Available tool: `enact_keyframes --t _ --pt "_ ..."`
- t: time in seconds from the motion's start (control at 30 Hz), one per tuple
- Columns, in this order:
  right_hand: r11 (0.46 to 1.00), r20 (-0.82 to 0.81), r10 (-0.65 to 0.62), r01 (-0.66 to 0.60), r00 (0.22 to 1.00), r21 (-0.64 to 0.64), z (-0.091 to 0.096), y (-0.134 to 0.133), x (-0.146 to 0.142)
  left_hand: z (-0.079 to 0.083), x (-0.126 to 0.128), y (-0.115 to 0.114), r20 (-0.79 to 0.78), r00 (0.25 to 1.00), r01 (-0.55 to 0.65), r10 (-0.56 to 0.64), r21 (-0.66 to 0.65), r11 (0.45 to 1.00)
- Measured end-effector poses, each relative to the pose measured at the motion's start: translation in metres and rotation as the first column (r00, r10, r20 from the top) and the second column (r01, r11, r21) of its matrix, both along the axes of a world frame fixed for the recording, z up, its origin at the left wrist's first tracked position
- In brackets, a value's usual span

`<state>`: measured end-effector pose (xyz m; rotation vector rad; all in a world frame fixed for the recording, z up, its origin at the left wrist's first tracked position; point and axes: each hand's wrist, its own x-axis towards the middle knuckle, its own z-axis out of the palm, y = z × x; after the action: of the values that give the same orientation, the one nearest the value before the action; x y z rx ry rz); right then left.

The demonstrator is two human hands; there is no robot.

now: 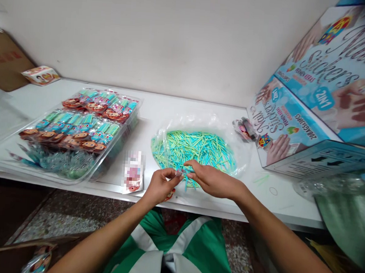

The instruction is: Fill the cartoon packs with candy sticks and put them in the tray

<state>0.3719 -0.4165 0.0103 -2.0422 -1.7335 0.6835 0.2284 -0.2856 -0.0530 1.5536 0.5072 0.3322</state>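
Note:
My left hand is closed in a pinch on a small clear plastic packet. Facing it, my right hand has its fingers closed around a few thin blue-green sticks at the packet's mouth; the fingers partly hide them. Just beyond both hands lies a heap of thin green and blue sticks on an opened clear plastic bag. A small printed piece with a cartoon face lies at the table edge under my left hand. Left of that hand is a printed card, partly blurred.
A clear plastic tray at left holds rows of filled packets. A large Nail Stickers box stands at right, with a dark small packet beside it. A clear bottle lies near the right edge. A small carton sits back left.

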Motion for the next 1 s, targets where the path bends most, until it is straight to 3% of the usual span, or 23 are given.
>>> enact_keyframes --t 0.2,0.3,0.37,0.47,0.57,0.63,0.8,1.0 --pt "0.987 0.032 0.109 -0.104 0.994 -0.123 0.001 0.005 0.000 0.006 -0.005 0.008 0.020 0.999 -0.033 0.028 0.306 0.951" --pt "0.979 0.057 0.141 -0.130 0.988 -0.156 0.002 0.006 -0.001 0.006 -0.007 0.010 0.022 1.000 -0.008 -0.001 0.370 0.929" --pt "0.980 0.069 0.144 -0.132 0.987 -0.150 0.003 0.007 -0.002 0.006 -0.008 0.009 0.006 0.999 0.031 -0.034 0.287 0.957" --pt "0.991 0.105 0.099 -0.089 0.990 -0.098 0.002 0.009 -0.002 0.005 -0.008 0.005 0.013 0.991 0.130 -0.130 0.024 0.991" --pt "0.997 0.127 0.043 -0.035 0.991 -0.063 -0.001 0.011 -0.003 0.006 -0.006 0.000 0.044 0.981 0.192 -0.187 -0.207 0.959" --pt "0.998 0.119 0.030 -0.023 0.992 -0.065 -0.003 0.011 -0.004 0.007 -0.005 -0.001 0.047 0.979 0.204 -0.199 -0.286 0.936" --pt "0.995 0.070 0.081 -0.076 0.994 -0.069 -0.003 0.009 -0.004 0.004 -0.004 0.000 0.032 0.988 0.155 -0.151 -0.236 0.959" --pt "0.990 0.022 0.113 -0.110 0.993 -0.085 0.010 0.006 -0.005 -0.001 -0.005 0.000 0.000 0.997 0.073 -0.074 -0.139 0.988"
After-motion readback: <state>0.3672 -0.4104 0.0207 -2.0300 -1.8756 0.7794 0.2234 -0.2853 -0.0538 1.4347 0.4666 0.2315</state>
